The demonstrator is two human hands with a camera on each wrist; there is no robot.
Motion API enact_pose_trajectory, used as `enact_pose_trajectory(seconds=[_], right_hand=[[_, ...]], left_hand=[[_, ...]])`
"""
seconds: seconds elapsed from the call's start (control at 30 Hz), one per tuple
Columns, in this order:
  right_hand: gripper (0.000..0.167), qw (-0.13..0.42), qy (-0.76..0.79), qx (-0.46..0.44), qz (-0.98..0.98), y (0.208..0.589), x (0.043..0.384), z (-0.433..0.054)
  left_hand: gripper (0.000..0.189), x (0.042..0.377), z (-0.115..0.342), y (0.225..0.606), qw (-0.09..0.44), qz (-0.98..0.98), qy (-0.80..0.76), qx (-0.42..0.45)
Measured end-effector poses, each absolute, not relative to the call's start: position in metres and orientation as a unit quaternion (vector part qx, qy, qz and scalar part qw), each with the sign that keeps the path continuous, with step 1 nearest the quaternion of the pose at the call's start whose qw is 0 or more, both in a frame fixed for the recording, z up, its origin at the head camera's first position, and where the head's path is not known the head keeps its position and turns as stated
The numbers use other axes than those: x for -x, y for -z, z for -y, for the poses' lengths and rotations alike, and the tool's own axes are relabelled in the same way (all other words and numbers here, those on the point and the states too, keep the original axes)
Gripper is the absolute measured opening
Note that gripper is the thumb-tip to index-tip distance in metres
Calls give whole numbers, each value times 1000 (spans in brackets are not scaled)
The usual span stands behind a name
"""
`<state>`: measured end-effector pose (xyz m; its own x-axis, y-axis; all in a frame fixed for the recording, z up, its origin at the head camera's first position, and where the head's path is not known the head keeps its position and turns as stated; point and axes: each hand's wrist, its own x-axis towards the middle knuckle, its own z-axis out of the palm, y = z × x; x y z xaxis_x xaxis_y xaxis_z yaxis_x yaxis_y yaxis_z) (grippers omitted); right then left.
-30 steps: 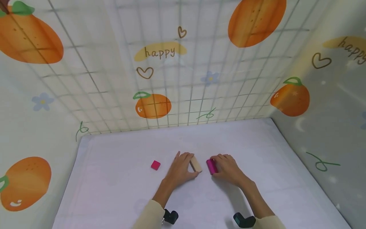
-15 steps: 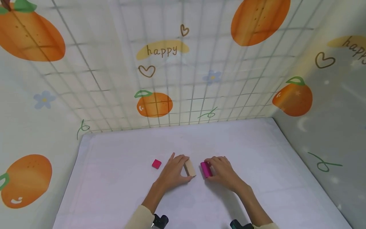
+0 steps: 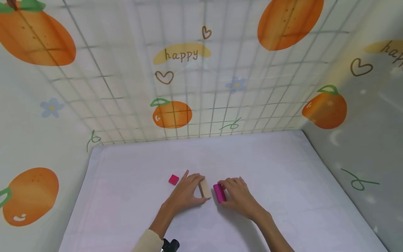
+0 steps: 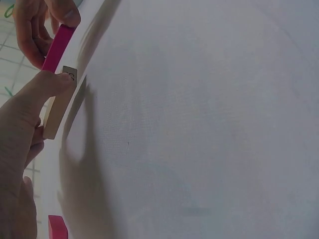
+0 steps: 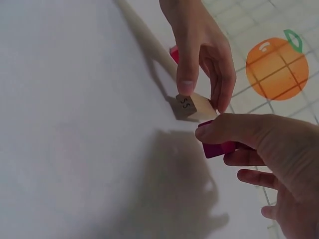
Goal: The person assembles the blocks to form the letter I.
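the white-covered table (image 3: 126, 210) carries the blocks about midway between its left and right edges, well in from the far edge; its near edge is out of view. the left hand (image 3: 184, 191) pinches the pale wooden block (image 3: 205, 189) end to end, thumb on the end toward the near edge, fingertips on the far one. the right hand (image 3: 238, 198) pinches the magenta block (image 3: 219, 193) the same way, just to the right-edge side, the long sides facing across a narrow gap. holding by the ends seems a sound choice, since the facing sides are free of fingers. to do this well, match the tilt of the two blocks and squeeze evenly and lightly, so neither twists; whether the wooden block touches the table is hard to tell. the red block (image 3: 174, 180), square on top, lies just beside the left hand toward the table's left edge, so the outstretched little finger should clear it.
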<state>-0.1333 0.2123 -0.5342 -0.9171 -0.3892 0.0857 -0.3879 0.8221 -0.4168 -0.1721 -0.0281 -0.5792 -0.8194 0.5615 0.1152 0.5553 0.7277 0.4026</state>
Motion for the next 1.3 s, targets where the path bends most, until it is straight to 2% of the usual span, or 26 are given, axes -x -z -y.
enact_pose_trajectory(seconds=[0.23, 0.57, 0.8, 1.3], right_hand=[[54, 13, 209, 207, -956, 534, 121, -200], [53, 0, 204, 222, -954, 534, 105, -187], [53, -8, 211, 235, -949, 528, 97, -182], [54, 13, 204, 214, -955, 532, 89, -174]], left_hand=[[74, 171, 34, 581, -7, -919, -216, -330], [75, 170, 38, 581, 9, -917, -210, -338], [73, 168, 44, 585, -3, -911, -219, -349], [73, 169, 47, 586, 5, -908, -222, -355]])
